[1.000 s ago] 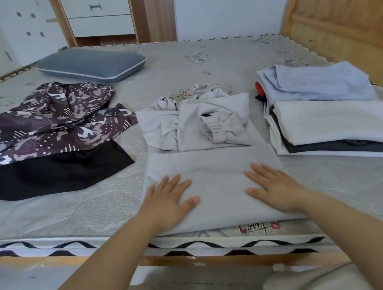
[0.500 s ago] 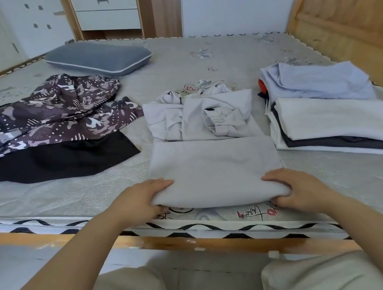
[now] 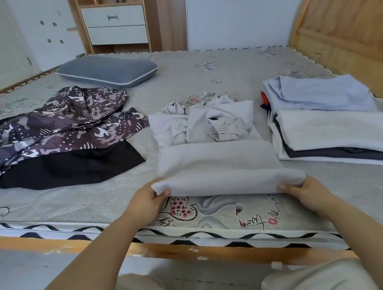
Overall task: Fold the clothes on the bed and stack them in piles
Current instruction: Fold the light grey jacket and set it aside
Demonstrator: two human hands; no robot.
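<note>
The hands have gone from pressing flat on the grey top [image 3: 216, 166] to gripping its near hem and are now lifting it off the bed's [image 3: 199, 74] near edge, so the fold toward the far end is starting. The left hand [image 3: 146, 205] is pinching the left corner and the right hand [image 3: 303, 192] the right one, fingers curling under the cloth, forearms reaching in level.

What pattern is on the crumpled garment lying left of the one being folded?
A purple, grey and white camouflage print with dotted patches, seen in the head view.
</note>
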